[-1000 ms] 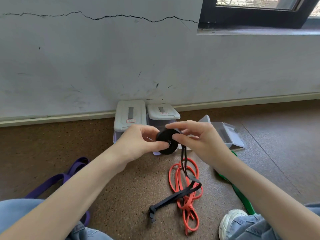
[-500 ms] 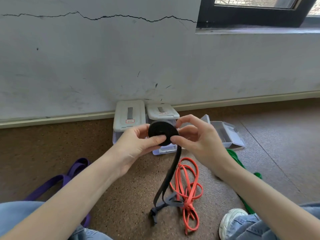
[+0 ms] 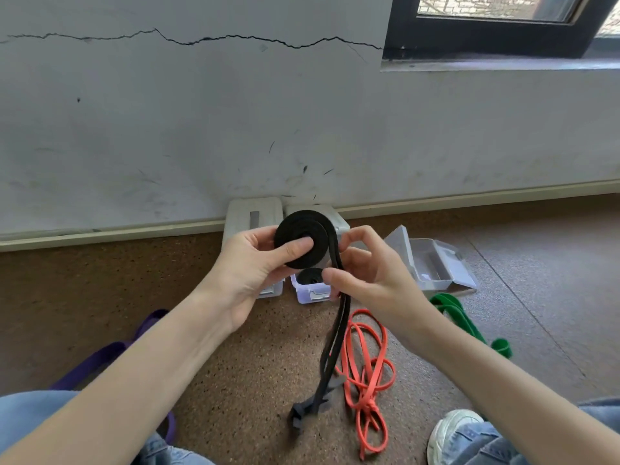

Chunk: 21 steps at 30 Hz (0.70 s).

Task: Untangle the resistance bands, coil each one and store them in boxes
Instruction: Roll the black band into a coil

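On floor, three boxes (image 3: 432,263), four bands, two hands coiling black band (image 3: 303,238)

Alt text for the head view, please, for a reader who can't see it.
Two hands roll a black band into a coil: the left hand grips the coil, the right hand pinches its hanging tail. Orange, green and purple bands lie on the floor near plastic boxes.

Indoor room, cracked grey wall (image 3: 201,112), cork-like floor (image 3: 261,364), dark window frame (image 3: 486,38)
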Available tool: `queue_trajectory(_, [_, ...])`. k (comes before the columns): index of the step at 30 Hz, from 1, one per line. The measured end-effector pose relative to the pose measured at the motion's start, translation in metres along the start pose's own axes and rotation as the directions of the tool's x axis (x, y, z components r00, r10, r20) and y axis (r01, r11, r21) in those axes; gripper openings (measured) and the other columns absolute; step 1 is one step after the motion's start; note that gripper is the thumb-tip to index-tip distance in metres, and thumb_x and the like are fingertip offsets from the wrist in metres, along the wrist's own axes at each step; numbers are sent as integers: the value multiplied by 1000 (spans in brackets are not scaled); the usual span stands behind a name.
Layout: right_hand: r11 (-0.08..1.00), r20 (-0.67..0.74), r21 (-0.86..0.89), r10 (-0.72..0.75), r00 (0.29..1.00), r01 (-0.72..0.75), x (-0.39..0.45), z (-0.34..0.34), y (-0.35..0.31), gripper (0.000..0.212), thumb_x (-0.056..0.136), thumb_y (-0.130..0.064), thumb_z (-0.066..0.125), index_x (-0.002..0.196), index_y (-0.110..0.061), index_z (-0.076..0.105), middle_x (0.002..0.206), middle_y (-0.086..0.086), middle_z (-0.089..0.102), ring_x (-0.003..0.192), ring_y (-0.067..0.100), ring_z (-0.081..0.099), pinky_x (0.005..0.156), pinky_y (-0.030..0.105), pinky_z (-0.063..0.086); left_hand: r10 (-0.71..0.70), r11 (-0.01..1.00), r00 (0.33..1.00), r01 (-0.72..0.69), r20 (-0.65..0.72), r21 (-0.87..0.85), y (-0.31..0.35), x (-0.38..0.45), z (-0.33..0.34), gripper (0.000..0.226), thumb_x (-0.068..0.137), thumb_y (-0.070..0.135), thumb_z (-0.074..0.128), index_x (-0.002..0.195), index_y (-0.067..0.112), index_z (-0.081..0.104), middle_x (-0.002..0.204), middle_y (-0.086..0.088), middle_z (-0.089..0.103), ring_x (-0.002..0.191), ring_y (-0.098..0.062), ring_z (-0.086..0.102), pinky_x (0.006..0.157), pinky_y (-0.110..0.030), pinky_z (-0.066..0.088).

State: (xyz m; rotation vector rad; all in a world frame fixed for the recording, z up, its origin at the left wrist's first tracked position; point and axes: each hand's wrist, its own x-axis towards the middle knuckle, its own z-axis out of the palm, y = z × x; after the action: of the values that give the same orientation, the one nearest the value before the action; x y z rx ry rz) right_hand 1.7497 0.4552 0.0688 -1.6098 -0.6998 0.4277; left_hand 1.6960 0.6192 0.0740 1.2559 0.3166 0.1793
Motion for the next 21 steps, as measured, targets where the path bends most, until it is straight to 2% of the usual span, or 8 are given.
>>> queue_trajectory(3, [999, -76, -22, -26, 997, 24, -2, 3, 4, 23, 84, -8, 64, 99, -5, 47, 85, 17, 70, 75, 26, 69, 78, 45, 56, -34, 999, 999, 33, -28, -23, -10, -3, 4, 40, 60, 16, 72, 99, 8, 68, 92, -8, 74, 86, -18, 71, 69, -21, 57])
queue_trajectory(6, [994, -135, -105, -26, 991, 12, -4, 1, 8, 20, 81, -11, 67, 94, -14, 52, 81, 9, 72, 76, 22, 70, 80, 48, 55, -52, 996, 999, 52, -8, 68, -15, -4, 4, 46, 59, 19, 74, 104, 12, 67, 97, -4, 74, 92, -16, 70, 76, -26, 57])
queue_trajectory(9, [981, -128, -195, -36, 991, 11, -3, -5, 8, 18, 80, -8, 69, 89, -21, 60, 83, 1, 71, 79, 13, 68, 80, 37, 56, -48, 927, 998, 30, 40, 373, -12, -5, -1, 34, 66, 17, 78, 98, 21, 69, 91, 5, 74, 90, -8, 68, 78, -22, 53])
queue_trajectory(11, [954, -57, -293, -78, 995, 58, -3, -6, 5, 24, 80, -9, 68, 88, -31, 63, 86, -11, 69, 84, 3, 66, 80, 26, 55, -84, 819, 988, -4, 127, 574, -12, -7, 0, 21, 71, 16, 78, 88, 24, 70, 82, 11, 73, 80, 1, 66, 65, -8, 48])
queue_trajectory(12, [937, -17, -340, -95, 995, 84, -3, -4, 3, 27, 81, -10, 67, 89, -36, 64, 87, -16, 67, 86, 0, 64, 80, 22, 54, -102, 793, 983, -14, 155, 608, -12, -8, 1, 16, 71, 16, 78, 83, 24, 70, 80, 10, 73, 77, 2, 66, 59, -5, 46])
queue_trajectory(15, [941, 13, -323, -104, 995, 103, 0, -6, -3, 31, 82, -9, 66, 92, -38, 64, 88, -19, 66, 88, -2, 63, 79, 16, 52, -107, 836, 985, 16, 134, 549, -8, -10, 0, 18, 67, 21, 80, 83, 23, 72, 81, 8, 74, 78, -1, 68, 64, -11, 48])
queue_trajectory(19, [987, -25, -136, -89, 996, 84, 5, -16, -9, 19, 79, -6, 68, 91, -21, 66, 81, 0, 71, 76, 12, 69, 74, 24, 56, -77, 933, 995, 52, 56, 356, 1, -5, -4, 34, 47, 34, 80, 80, 27, 76, 87, 3, 75, 92, -15, 69, 87, -37, 50])
queue_trajectory(21, [998, -41, -34, -61, 997, 59, 6, -19, -9, 14, 77, -10, 68, 88, -9, 60, 75, 5, 70, 68, 17, 68, 67, 25, 57, -64, 964, 996, 44, 66, 262, 4, -3, -4, 35, 43, 32, 80, 78, 26, 77, 88, -1, 75, 91, -16, 70, 85, -34, 53])
